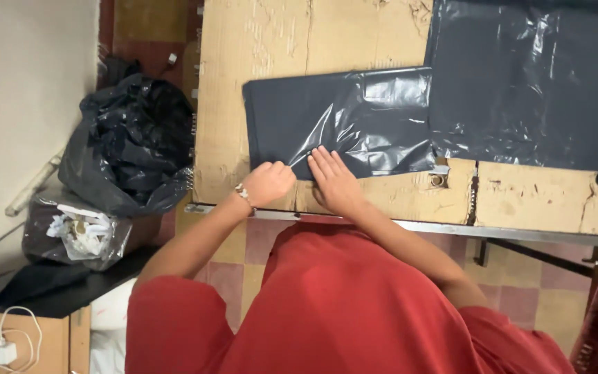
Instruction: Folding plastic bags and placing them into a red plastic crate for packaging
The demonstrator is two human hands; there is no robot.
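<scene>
Dark grey poly mailer (340,121) lies flat on the cardboard-covered table (257,41). Left hand (268,182) pinches a thin strip at its near edge; right hand (333,181) presses flat, fingers released. Sealing looks underway, unfinished. Larger grey bag (527,83) lies beside it.

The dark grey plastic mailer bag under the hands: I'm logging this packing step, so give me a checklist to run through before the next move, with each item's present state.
1. Dark grey bag lies flat on the cardboard-covered table: ok, though its film is wrinkled near the hands.
2. Right hand pressed flat on the bag's near edge: ok.
3. Left hand pinching a thin pale strip at that edge: ok; whether it has fully come away, cannot tell.
4. Bag free of the stack of grey bags: not ok; the stack overlaps its right end.
5. Bag contents: cannot tell.
</scene>
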